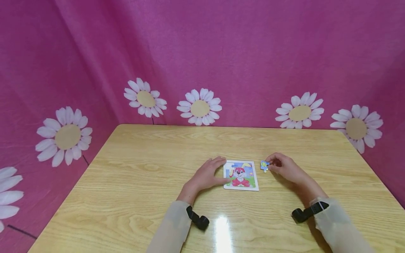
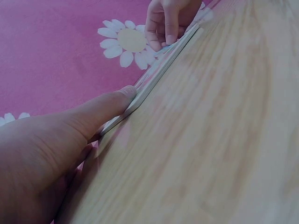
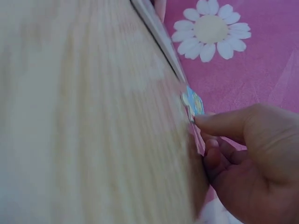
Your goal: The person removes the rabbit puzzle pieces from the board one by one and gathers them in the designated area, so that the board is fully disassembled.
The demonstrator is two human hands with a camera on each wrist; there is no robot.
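Observation:
A jigsaw puzzle [image 1: 240, 176] of a red and white rabbit lies in a white-rimmed square tray on the table. Its upper left part shows a bare white patch. My left hand [image 1: 208, 174] rests at the tray's left side, thumb [image 2: 125, 93] on the lower left rim and fingertips at the upper left corner. Just right of the tray, my right hand [image 1: 286, 168] pinches a blue puzzle piece [image 1: 264, 165] with a yellow-green pattern between thumb and fingers. The right wrist view shows this piece [image 3: 195, 103] tilted, close over the table.
The wooden table [image 1: 152, 154] reaches back to a pink curtain [image 1: 240, 52] printed with large white daisies. Black wrist cameras on straps [image 1: 200, 220] sit over both light sleeves. A bright light reflection shows on the tabletop near the front.

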